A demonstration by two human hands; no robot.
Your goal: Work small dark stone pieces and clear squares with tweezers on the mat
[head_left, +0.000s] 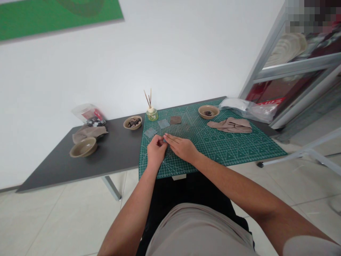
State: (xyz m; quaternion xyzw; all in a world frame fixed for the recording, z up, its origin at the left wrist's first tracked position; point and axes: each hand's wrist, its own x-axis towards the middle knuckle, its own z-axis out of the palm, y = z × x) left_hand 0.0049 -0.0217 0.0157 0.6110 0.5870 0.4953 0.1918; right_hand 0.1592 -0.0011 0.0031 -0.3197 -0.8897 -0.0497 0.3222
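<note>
Close up, left hand (156,151): fingers curled, thumb and forefinger seemingly pinched on a small blue-grey piece (164,140). Right hand (182,147): fingers straight and side by side, tips meeting the same piece from its own side; whether they grip or merely press, cannot tell. Piece lies between the two sets of fingertips, mostly hidden, just above or on the green mat (213,142); contact unclear.

Handling, by judgement: very light, thin, bendable film or sheet; likely smooth, perhaps slippery, easily creased or torn if pulled hard. Best hold is a light pinch at edge or corner, one hand steadying while the other works the far side.

Just beyond the left hand, ahead and to its left: a pale blue square (151,133), flat, corners reachable. Straight ahead of the fingertips, a second blue square (163,123). Ahead of the right hand, a brown square (175,120), near the second.

Farther out, ahead-left: bowl of dark pieces (132,123) on the table (114,151), beside the reed diffuser (152,114). Ahead-right of the right hand, well apart: bowl with dark bits (209,112), then a crumpled cloth (230,125).
</note>
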